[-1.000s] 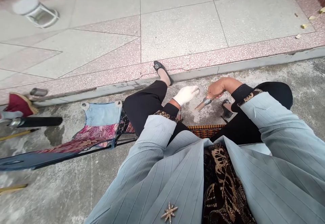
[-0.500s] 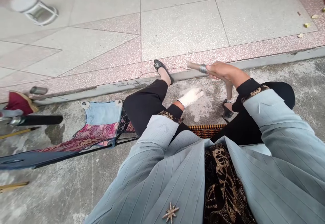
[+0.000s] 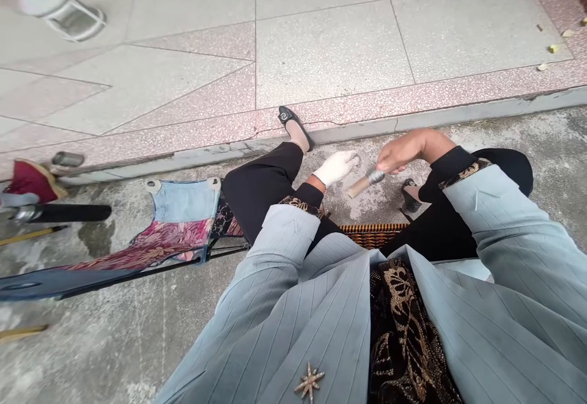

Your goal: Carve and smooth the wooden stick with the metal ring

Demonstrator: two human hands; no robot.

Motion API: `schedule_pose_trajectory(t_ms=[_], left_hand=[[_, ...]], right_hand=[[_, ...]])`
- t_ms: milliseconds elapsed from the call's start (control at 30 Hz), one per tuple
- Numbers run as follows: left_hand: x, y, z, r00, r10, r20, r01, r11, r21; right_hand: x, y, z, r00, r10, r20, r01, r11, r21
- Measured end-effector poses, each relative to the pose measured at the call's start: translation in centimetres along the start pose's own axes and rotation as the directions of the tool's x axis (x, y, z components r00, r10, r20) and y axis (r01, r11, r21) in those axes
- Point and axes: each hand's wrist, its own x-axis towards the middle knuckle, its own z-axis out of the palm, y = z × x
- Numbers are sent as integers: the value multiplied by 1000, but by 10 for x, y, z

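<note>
My right hand is bare and closed around a wooden stick with silvery wire wound around it. The stick slants down to the left, its pale end free and slightly blurred. Beside it, my left hand wears a white glove, its fingers curled in. A small greyish curved shape shows at those fingertips, too blurred to name. The two hands are close together over the concrete, between my legs.
A wicker edge shows between my thighs. To the left are a folding chair, a black tube, a metal can and a red shoe. A low step runs ahead; a white stool stands on the tiles.
My right hand has turned the stick, so its free end swung from pointing left, slightly up, to down-left. My gloved left hand has shifted slightly left and up.
</note>
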Motion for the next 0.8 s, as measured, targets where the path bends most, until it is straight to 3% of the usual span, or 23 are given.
schedule_pose_trajectory(t_ms=[67, 133, 200, 267, 333, 367, 533, 700, 800], left_hand=[[0, 0, 1, 998, 47, 43, -52, 991, 123], [-1, 1, 6, 996, 39, 82, -58, 970, 236], [-2, 3, 12, 993, 17, 116, -49, 959, 279], [-2, 6, 17, 990, 27, 140, -63, 964, 260], [-3, 9, 21, 986, 45, 163, -77, 977, 197], [-3, 9, 21, 984, 50, 170, -78, 984, 159], [-1, 7, 23, 992, 29, 123, -38, 997, 73], [1, -1, 26, 991, 32, 134, -49, 991, 126], [1, -4, 26, 992, 27, 121, -45, 988, 145]], right_hand=[[19, 3, 7, 980, 200, 14, -195, 966, -167], [37, 7, 10, 925, 359, -125, -380, 875, -300], [48, 13, 8, 880, 384, -280, -464, 822, -331], [51, 18, 0, 803, 363, -473, -524, 808, -270], [48, 20, -9, 711, 345, -613, -528, 837, -143], [45, 20, -12, 687, 343, -640, -493, 867, -65], [35, 12, -15, 748, 241, -618, -164, 970, 180], [25, 8, -13, 754, 202, -625, -67, 970, 233], [13, 8, -13, 826, 121, -550, -6, 979, 206]])
